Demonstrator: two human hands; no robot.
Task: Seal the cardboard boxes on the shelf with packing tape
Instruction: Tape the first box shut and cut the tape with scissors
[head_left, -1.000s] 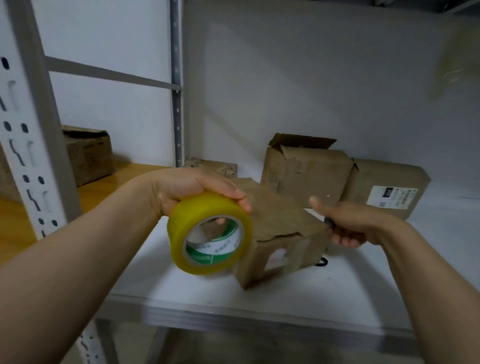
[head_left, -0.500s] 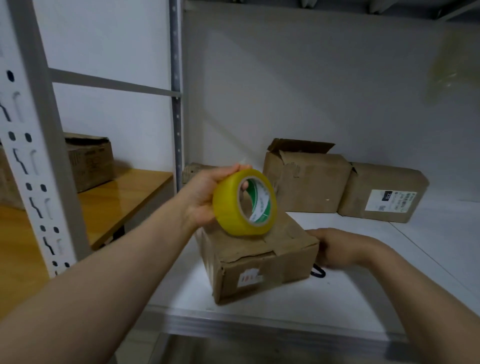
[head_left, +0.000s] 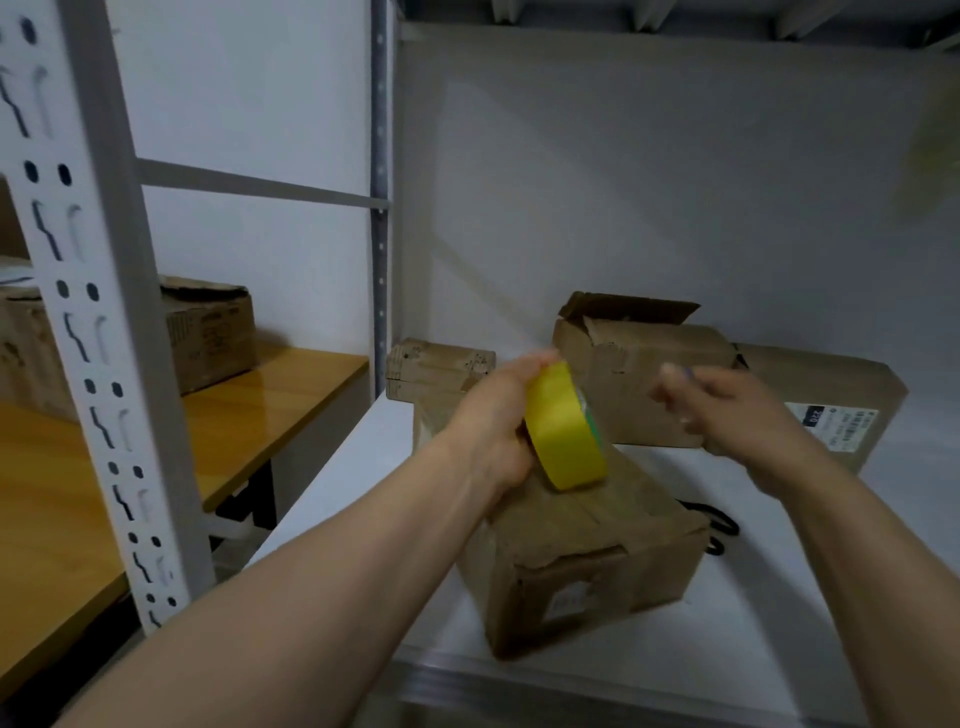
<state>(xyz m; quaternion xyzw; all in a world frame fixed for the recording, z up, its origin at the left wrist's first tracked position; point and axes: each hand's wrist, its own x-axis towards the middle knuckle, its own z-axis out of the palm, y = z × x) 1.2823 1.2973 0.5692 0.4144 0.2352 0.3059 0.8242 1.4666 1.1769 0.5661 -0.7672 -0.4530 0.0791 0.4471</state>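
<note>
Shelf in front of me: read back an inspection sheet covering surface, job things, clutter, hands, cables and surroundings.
Surface: white shelf, carrying boxes.
Job's things: front box, flaps folded down; tape roll above it; open box and labelled box behind.
Clutter: black looped object right of front box, possibly scissors.
Grippers: left hand grips tape roll; right hand blurred, empty or not unclear.
Cables: nothing seen.
Surroundings: wooden table with a brown box, left.
</note>
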